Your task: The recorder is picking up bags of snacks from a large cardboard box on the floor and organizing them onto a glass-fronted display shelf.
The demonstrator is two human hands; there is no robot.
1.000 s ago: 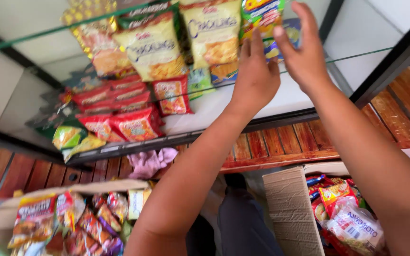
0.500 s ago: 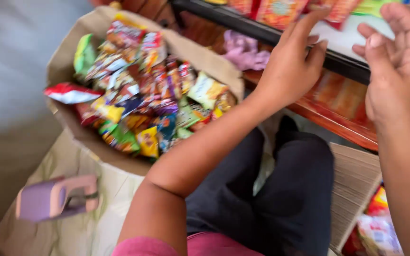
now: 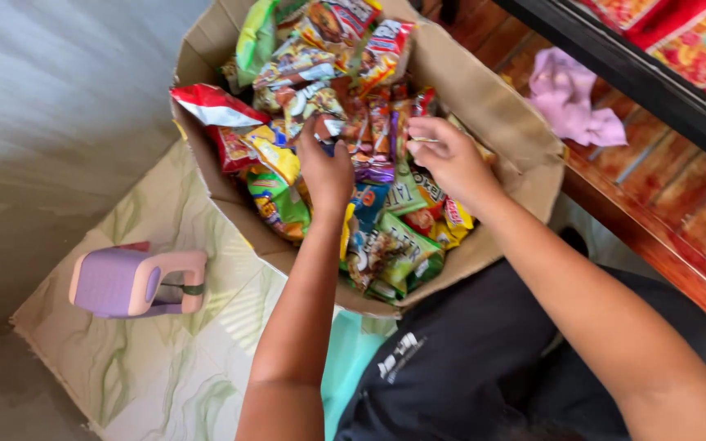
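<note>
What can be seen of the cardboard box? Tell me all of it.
The cardboard box is brown, open-topped, its flaps splayed outward and creased. It sits on a pale green patterned mat beside a wooden shelf base. Bright snack packets fill it and spill over the rim. The left hand and right hand both reach into the packets.

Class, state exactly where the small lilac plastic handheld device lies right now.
In the head view, the small lilac plastic handheld device lies at lower left on the pale green patterned floor mat, left of the open cardboard box of snack packets.
</note>
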